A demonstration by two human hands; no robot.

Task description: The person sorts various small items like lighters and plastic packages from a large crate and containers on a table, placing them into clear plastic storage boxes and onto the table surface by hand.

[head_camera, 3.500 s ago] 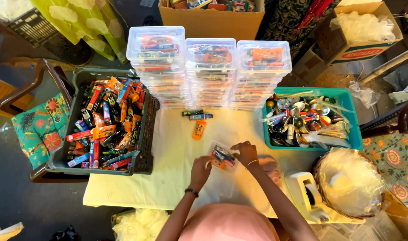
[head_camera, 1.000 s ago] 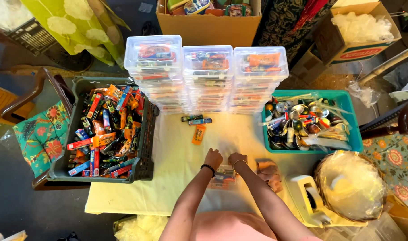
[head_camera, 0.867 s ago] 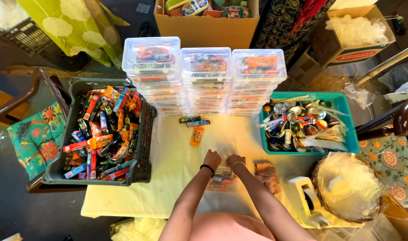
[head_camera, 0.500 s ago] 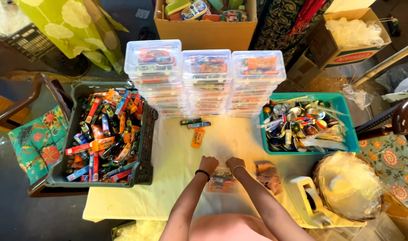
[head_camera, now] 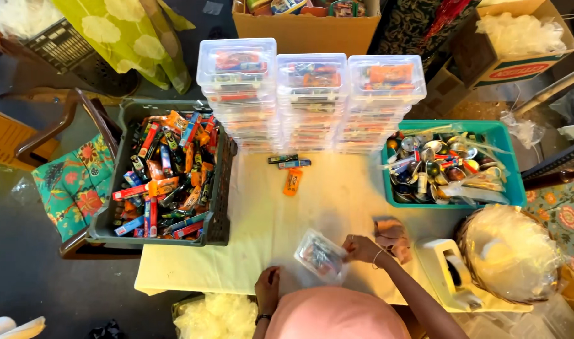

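Head view, right hand: the right hand (head_camera: 361, 248) is seen with its fingers pinched on the edge of a small clear plastic packet (head_camera: 321, 256), which is held just above the cloth-covered table (head_camera: 337, 194) near its front edge.
Head view, packet: small coloured items are enclosed in it; their kind cannot be told.
Head view, left hand: the left hand (head_camera: 267, 289) is laid at the table's front edge, fingers loosely curled and holding nothing, a little apart from the packet.
Head view, grey crate: a dark grey plastic crate (head_camera: 219, 188) is set on a wooden chair (head_camera: 45, 135) at the table's left; it is filled with a jumble of small colourful boxed items.
Head view, clear boxes: three stacks of lidded clear boxes (head_camera: 311, 100) are lined up along the far edge; coloured packs are seen through the lids.
Head view, teal bin: a teal bin (head_camera: 509, 182) at the right is filled with small round metal items and packets.
Head view, basket: a round basket (head_camera: 466, 242) at the near right is heaped with clear plastic bags.
Head view, cardboard box: a cardboard box (head_camera: 305, 31) behind the stacks is packed with assorted items.
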